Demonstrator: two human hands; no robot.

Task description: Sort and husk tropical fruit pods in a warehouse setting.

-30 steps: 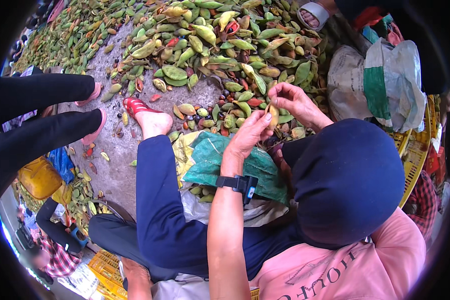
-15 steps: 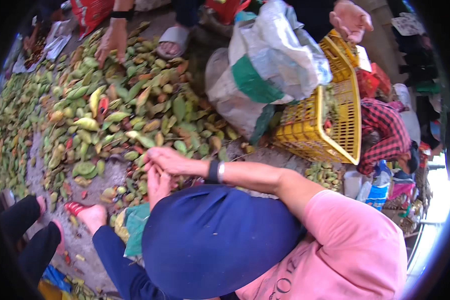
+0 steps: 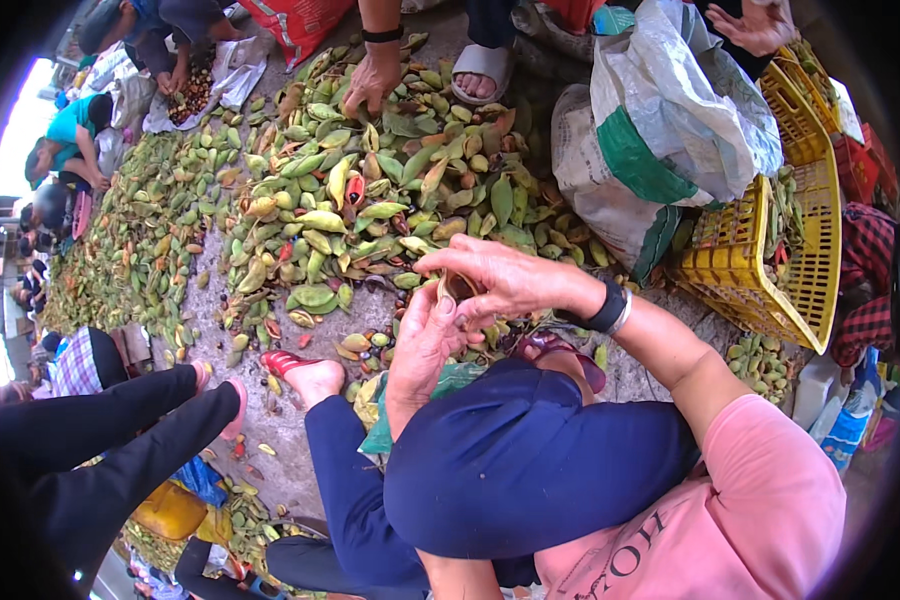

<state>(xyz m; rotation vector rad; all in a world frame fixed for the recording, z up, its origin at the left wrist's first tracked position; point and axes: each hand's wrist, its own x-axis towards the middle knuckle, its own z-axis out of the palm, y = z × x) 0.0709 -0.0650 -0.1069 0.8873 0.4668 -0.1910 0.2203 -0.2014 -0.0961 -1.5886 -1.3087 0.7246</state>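
Note:
A small brownish pod (image 3: 458, 286), gaping with a dark inside, sits between my two hands above my raised knee. My right hand (image 3: 505, 278), wearing a dark band and a bracelet at the wrist, closes on its far side with bent fingers. Against the near side, my left hand (image 3: 422, 345) presses its thumb and fingers; some fingertips are hidden. A teal bag (image 3: 378, 432) lies on the ground by my left wrist. Past my hands spreads a heap of green and brown pods (image 3: 320, 220), with a few split ones showing red.
A white woven sack (image 3: 670, 110) with a green band stands at the far right, against a yellow crate (image 3: 810, 290). Another person's hand (image 3: 375, 78) reaches into the heap; a different hand (image 3: 755, 28) shows at upper right. At left are a bystander's dark-trousered legs (image 3: 120, 430).
The view has swung left, so everything sits farther right. My hands have risen off the knee a little, and the gaping pod between them now shows.

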